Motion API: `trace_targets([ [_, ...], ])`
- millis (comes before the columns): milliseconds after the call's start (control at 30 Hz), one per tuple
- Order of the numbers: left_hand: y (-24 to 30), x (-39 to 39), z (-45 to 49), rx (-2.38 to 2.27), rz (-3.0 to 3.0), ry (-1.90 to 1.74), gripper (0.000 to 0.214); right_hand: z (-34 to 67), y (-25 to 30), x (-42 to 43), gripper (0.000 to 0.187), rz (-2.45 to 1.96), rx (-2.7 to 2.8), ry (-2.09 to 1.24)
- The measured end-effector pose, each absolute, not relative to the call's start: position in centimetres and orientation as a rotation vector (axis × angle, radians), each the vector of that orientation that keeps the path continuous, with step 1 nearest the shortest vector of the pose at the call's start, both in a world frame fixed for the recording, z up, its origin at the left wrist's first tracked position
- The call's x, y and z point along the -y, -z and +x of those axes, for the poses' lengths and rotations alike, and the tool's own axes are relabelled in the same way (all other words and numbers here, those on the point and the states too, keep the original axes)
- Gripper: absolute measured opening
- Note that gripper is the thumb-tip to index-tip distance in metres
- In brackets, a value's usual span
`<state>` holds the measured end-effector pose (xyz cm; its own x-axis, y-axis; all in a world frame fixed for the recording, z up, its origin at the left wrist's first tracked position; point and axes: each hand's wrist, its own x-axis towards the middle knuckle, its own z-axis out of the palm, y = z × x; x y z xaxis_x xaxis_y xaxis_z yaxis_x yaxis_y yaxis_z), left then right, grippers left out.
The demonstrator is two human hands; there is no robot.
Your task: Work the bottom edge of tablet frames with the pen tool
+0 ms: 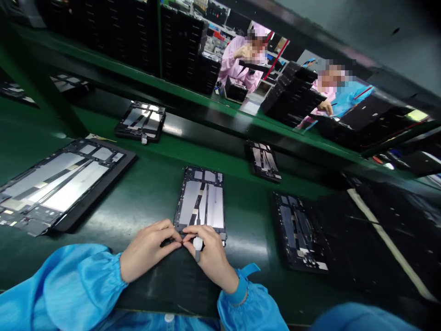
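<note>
On the green bench (148, 193), a black-framed tablet panel (200, 200) lies with its near edge under both hands. The fingertips of the left hand (148, 250) and right hand (208, 259) are brought together there, a white-handled tool (197, 244) clamped in the right; the left's grip cannot be told. Work on that edge is judged in hand, and the rest of the rim would call for the same.

Your left hand (149, 250) and right hand (210, 257): holding the lower edge of an open tablet housing (200, 200), fingertips meeting. Also listed: white-capped tool (197, 246), being pinched in your right hand, over a green workbench (155, 202).
</note>
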<state>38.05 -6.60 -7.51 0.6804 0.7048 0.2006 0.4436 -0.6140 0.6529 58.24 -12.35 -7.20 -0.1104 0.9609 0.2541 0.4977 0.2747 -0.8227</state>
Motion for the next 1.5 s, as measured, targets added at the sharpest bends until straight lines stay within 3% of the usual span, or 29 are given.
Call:
trace_targets([
  [167, 8.3, 7.1, 37.1, -0.798, 2.594, -0.656, 0.023, 58.1, 7.5, 12.3, 0.03, -1.331, 1.743, -0.668],
  [300, 9.0, 7.5, 35.6, -0.707, 2.88, -0.677, 0.035, 58.2, 7.6, 12.3, 0.035, -1.313, 1.808, -0.64],
  [667, 9.1, 7.0, 35.3, -0.644, 2.867, -0.798, 0.035, 58.1, 7.4, 12.4, 0.041, -1.313, 1.803, -0.673],
  [1000, 9.0, 7.7, 35.0, -0.707, 2.949, -0.641, 0.044, 58.0, 7.1, 12.5, 0.042, -1.307, 1.845, -0.656],
  [1300, 8.9, 7.4, 35.0, -0.608, 3.069, -0.658, 0.039, 58.1, 7.6, 12.5, 0.042, -1.273, 1.766, -0.651],
  [1500, 8.9, 7.4, 35.5, -0.605, 3.12, -0.686, 0.042, 58.4, 7.3, 12.5, 0.031, -1.29, 1.756, -0.667],
])
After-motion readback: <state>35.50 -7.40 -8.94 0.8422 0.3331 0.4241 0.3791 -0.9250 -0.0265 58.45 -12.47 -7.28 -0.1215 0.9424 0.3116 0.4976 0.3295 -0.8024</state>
